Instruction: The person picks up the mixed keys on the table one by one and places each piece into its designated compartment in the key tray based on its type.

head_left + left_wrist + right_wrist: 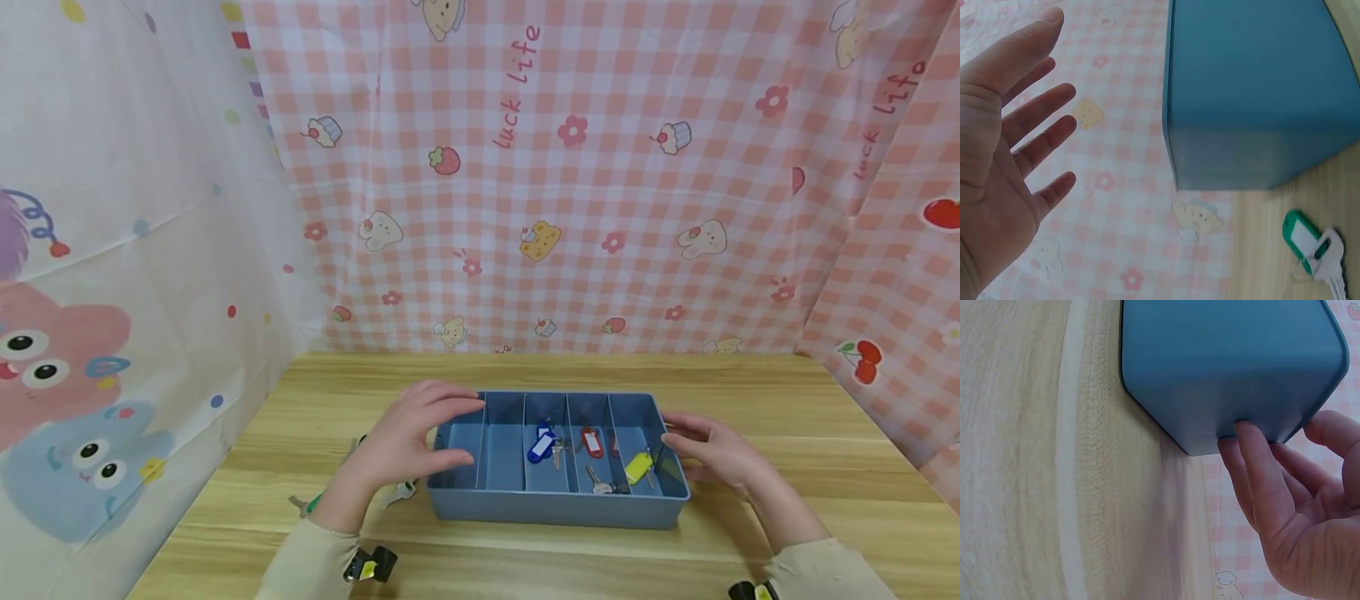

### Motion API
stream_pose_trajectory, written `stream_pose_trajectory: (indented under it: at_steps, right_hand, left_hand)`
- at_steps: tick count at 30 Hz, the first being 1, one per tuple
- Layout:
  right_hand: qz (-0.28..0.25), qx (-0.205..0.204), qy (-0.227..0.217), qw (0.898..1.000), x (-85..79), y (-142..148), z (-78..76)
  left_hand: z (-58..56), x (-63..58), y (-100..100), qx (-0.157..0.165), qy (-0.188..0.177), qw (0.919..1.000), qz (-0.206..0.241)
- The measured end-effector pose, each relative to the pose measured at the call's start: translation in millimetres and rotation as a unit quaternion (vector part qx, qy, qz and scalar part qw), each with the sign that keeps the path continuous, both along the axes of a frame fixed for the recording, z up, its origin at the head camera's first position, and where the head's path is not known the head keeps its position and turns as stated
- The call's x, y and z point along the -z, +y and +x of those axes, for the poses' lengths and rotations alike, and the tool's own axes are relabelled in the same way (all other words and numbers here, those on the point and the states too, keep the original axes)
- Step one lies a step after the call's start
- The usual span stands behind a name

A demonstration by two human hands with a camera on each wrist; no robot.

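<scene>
A blue divided tray (558, 508) stands lengthwise on the table. My right hand (716, 450) is at its right end, thumb over the rim and fingers against the outer wall, as the right wrist view also shows. My left hand (408, 437) is at the left end, fingers spread and thumb apart; a gap shows between it and the tray in the left wrist view. In the tray's middle compartment lie keys with blue tags (542, 446). Right of them are a red key tag (592, 442) and a silver key (597, 482), then a yellow key tag (639, 468).
Left of the tray, loose keys lie on the wooden table (495, 558), partly hidden by my left arm. One key (1330, 253) has a green tag (1302, 239); another key (401, 493) lies near the tray's left end. Patterned cloths (562, 192) hang behind and at both sides.
</scene>
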State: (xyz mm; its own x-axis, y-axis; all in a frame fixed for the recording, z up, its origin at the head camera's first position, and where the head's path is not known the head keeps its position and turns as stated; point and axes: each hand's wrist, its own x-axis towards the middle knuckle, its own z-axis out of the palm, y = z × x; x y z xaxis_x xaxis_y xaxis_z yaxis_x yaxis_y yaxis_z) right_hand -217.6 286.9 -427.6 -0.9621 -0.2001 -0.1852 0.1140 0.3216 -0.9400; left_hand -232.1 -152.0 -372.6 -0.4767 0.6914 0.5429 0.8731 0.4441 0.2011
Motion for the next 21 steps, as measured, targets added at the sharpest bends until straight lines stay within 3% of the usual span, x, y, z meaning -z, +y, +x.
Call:
stream_pose_trajectory:
  at_steps: [5, 16, 21]
  right_hand:
    - [-0.003, -0.004, 0.003, 1.000, 0.7, 0, -0.2]
    - [-0.011, -0.003, 0.001, 1.000, 0.3, 0, 0.7]
    - [-0.012, -0.001, 0.000, 1.000, 0.1, 0, 1.0]
  left_hand:
    - [-1.5, 2.0, -13, -0.007, 0.014, 0.9997, 0.017]
    - [0.8, 9.2, -38, -0.028, -0.011, 0.9986, 0.045]
    - [0.0, 13.7, -48, -0.038, -0.001, 0.9975, 0.060]
